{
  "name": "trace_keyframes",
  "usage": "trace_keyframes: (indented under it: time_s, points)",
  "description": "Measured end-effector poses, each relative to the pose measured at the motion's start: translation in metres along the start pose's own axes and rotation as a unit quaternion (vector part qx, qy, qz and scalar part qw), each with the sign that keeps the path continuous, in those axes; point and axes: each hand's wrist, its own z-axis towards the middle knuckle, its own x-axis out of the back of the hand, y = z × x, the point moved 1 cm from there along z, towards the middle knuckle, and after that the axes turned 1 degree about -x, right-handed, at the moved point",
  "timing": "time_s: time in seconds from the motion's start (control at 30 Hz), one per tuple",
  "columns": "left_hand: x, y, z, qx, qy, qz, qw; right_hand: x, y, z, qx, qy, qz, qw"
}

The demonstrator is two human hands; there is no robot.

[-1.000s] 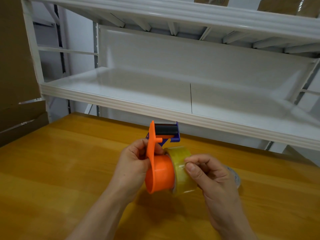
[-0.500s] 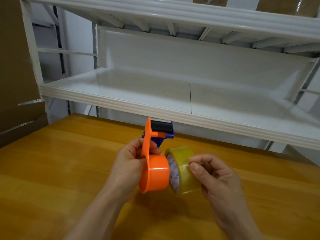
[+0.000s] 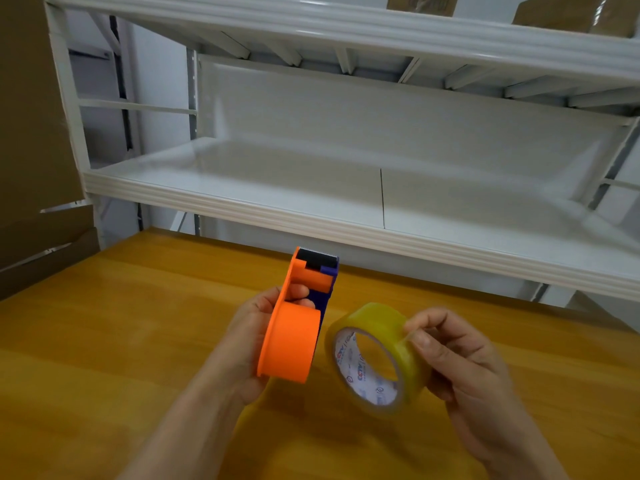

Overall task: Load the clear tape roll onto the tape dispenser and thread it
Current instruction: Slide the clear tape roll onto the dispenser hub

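My left hand grips an orange tape dispenser with a round orange hub, a purple part and a black roller at its top, held upright above the wooden table. My right hand holds the clear, yellowish tape roll by its outer band. The roll's white printed core faces the dispenser's hub. A small gap separates the roll from the hub; they do not touch.
A white metal shelving unit stands right behind the table's far edge, its lower shelf jutting over it. Brown cardboard leans at the left. Cardboard boxes sit on the top shelf.
The tape roll was against the orange hub one second ago; my right hand has drawn it away to the right and tilted its core into view. The dispenser shifted slightly left.
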Motion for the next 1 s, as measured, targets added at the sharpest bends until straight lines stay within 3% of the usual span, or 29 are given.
trace_keyframes:
  time_s: [0.37, 0.53, 0.67, 0.77, 1.0]
  points:
    - [0.003, 0.001, 0.002, -0.035, -0.032, 0.003, 0.999, 0.013, 0.013, -0.005, -0.04, -0.124, 0.134, 0.982]
    - [-0.006, -0.008, 0.001, 0.011, -0.073, -0.027, 0.997, -0.006, 0.021, 0.0, -0.025, -0.233, 0.333, 0.913]
    - [-0.019, -0.014, -0.007, 0.039, -0.136, -0.077, 0.987, -0.014, 0.025, 0.005, -0.022, -0.225, 0.376, 0.899]
    - [-0.023, -0.018, -0.009, 0.025, -0.162, -0.053, 0.985, -0.014, 0.029, 0.006, -0.046, -0.2, 0.391, 0.897]
    - [-0.026, -0.017, -0.013, 0.028, -0.173, -0.03, 0.984, -0.018, 0.035, 0.005, -0.101, -0.111, 0.308, 0.939]
